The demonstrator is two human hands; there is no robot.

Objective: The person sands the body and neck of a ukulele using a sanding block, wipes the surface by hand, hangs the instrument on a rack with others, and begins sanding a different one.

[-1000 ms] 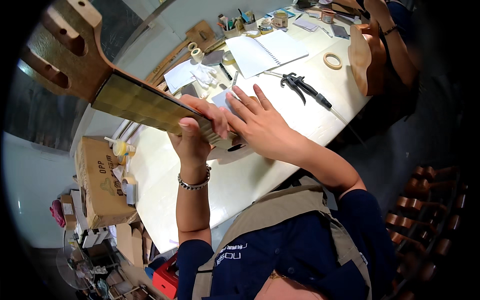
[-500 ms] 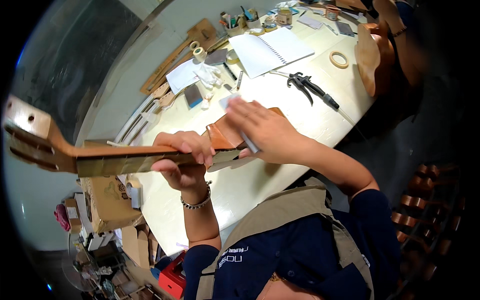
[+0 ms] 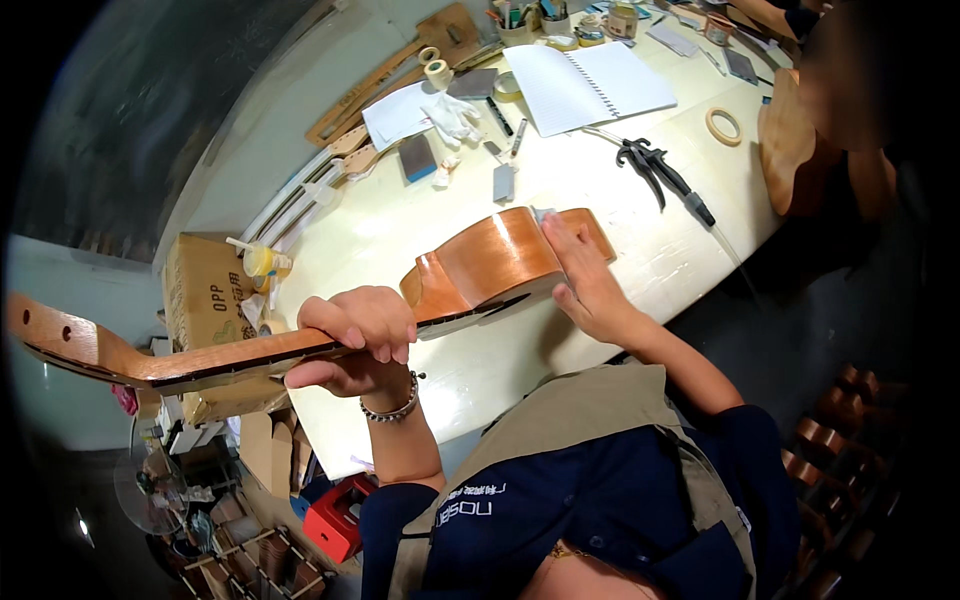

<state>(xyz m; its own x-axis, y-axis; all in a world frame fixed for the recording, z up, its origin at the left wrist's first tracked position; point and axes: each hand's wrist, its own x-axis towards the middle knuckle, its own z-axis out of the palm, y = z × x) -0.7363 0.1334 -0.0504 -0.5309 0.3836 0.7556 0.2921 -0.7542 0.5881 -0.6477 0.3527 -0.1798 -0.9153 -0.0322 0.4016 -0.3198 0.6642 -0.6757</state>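
A ukulele-like small guitar (image 3: 490, 255) with a glossy orange-brown wooden body lies tilted on its edge over the table. Its neck and headstock (image 3: 90, 350) reach out to the left. My left hand (image 3: 355, 335) is closed round the neck, thumb underneath and fingers over the top. My right hand (image 3: 590, 275) lies with outstretched fingers along the curved side near the waist. A grey sheet, apparently sandpaper (image 3: 543, 214), shows at those fingertips, pressed against the wood; most of it is hidden under the hand.
A black air blow gun (image 3: 655, 175) with a hose lies right of the guitar. Beyond are a spiral notebook (image 3: 590, 90), a tape roll (image 3: 723, 126), a sanding block (image 3: 417, 160) and a small grey pad (image 3: 503, 183). Another person (image 3: 840, 130) works at the right beside a wooden body (image 3: 790, 150).
The guitar has turned, showing more of its curved side. My right hand has slid right along the body with the grey sheet. My left hand stays round the neck.
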